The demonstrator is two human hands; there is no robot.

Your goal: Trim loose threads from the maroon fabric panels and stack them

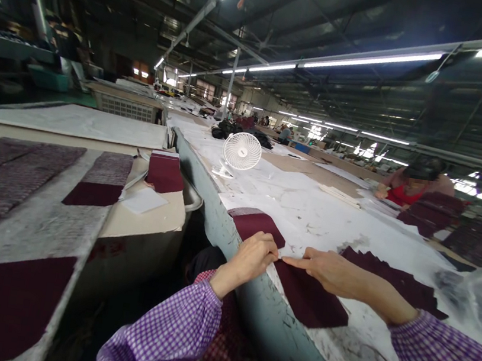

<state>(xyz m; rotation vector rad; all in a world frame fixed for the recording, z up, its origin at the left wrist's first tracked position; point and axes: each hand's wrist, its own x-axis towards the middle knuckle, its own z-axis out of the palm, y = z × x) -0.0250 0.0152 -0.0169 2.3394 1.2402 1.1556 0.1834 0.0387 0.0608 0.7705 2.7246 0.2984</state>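
At the near edge of the table my left hand (254,254) is closed in a pinch at the top corner of a dark maroon fabric piece (312,298). My right hand (329,272) lies over that piece, index finger stretched toward the left fingertips, its other fingers partly hidden. Just beyond the left hand lies another maroon fabric piece (257,224) with a greyish strip along its far edge. A fanned stack of maroon pieces (392,279) rests right of my right hand, partly behind the forearm.
A white fan (242,152) stands farther along the white-covered table (300,207). Clear plastic (480,292) lies at the right. Across the table sits a person (414,187) beside maroon stacks. On my left, a lower surface holds maroon and striped fabric panels (4,297); a gap separates it from the table.
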